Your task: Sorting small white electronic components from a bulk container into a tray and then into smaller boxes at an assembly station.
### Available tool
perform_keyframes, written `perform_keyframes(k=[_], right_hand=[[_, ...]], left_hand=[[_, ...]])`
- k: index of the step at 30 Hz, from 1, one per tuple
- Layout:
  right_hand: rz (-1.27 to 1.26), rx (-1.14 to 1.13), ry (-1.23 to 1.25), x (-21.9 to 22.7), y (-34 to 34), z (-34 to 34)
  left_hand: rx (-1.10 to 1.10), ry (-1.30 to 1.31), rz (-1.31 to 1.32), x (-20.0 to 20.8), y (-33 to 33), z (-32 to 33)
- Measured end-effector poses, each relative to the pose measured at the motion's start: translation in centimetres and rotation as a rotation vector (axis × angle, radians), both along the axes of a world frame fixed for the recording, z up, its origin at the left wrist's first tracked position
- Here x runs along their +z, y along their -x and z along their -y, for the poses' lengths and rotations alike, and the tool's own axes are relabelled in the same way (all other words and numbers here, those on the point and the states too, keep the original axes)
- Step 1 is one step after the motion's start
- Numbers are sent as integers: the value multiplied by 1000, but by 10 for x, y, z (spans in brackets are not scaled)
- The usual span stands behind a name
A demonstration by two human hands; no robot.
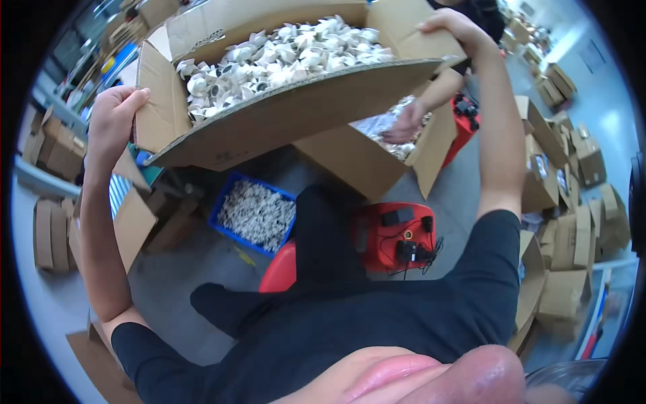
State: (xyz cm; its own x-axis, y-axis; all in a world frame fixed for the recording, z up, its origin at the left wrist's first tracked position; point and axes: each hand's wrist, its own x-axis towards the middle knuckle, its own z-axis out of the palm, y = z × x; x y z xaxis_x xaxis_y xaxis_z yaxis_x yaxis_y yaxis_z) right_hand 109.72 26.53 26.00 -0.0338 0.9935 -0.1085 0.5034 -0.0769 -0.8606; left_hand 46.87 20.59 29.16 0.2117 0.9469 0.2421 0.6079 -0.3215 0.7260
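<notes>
Smooth grey floor (pixel 165 279) spreads beneath a glossy red plastic seat with rounded corners (pixel 382 246). Brown cardboard cartons (pixel 564 296) crowd the right side; more boxy brown cartons (pixel 60 151) stand at left. At upper right, a pale bluish surface (pixel 575 57) — wall or floor, unclear — leads toward bright white glare (pixel 611 122).

Held carton (pixel 289 121) cut off at top edge, co-worker's hand (pixel 405 125) blurred, lower carton (pixel 356 160) partly hidden

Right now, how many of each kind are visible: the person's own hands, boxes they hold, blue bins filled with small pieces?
Bare left hand and right hand: 2
Open brown cardboard box: 1
Blue rectangular plastic bin: 1
Total: 4
</notes>
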Motion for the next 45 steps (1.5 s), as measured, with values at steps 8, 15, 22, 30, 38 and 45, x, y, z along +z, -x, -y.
perform_keyframes(k=[8, 15, 22, 30, 38, 45], right_hand=[[38, -238, -47, -22, -61, -28], [-233, -675, -150, 2, -60, -5], [-142, -988, -544, -117, -182, 41], [174, -142, 163, -273, 179, 111], [654, 9, 128, -329, 196, 2], [775, 2, -25, -322, 209, -28]], left_hand=[[-44, -351, -267, -12, -76, -48], [-157, -193, 165, 20, -115, -107], [-654, 141, 208, -139, -97, -38], [-450, 1247, -562, -613, 11, 112], [-202, 1367, -167, -713, 75, 124], [-76, 1259, -179, -669, 30, 43]])
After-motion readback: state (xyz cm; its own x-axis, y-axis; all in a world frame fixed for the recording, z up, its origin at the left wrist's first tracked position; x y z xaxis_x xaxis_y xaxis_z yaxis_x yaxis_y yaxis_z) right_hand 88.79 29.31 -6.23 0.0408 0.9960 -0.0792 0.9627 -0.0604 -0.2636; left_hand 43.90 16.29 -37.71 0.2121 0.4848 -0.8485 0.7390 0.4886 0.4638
